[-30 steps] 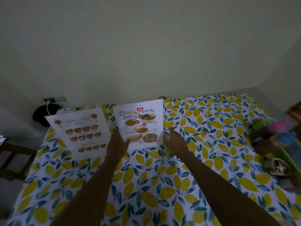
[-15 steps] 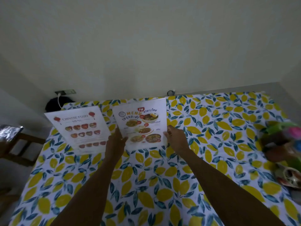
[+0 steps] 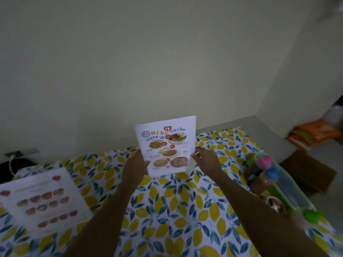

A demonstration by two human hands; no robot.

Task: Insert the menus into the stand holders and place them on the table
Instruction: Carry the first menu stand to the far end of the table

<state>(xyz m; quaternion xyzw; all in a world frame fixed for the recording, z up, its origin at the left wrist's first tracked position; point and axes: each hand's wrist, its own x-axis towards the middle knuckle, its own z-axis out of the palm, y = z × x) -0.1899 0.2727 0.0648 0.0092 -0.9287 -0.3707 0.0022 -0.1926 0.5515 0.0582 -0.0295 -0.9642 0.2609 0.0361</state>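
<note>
I hold the Thai food menu (image 3: 166,145) upright above the far middle of the table (image 3: 174,206), which wears a lemon-print cloth. My left hand (image 3: 134,165) grips its lower left edge and my right hand (image 3: 205,159) grips its lower right edge. Whether a clear stand holder surrounds the sheet cannot be told. A second menu, the Chinese food menu (image 3: 42,199) with rows of red dishes, stands or leans at the left side of the table, blurred.
A green tray with bottles and coloured caps (image 3: 274,184) sits at the table's right edge. A brown stool (image 3: 308,171) and orange packets (image 3: 313,135) lie beyond it on the right. A wall socket with a cable (image 3: 20,152) is at the left.
Both hands have lifted the Thai menu off the table and carried it to the right, away from the Chinese menu. The view has swung right.
</note>
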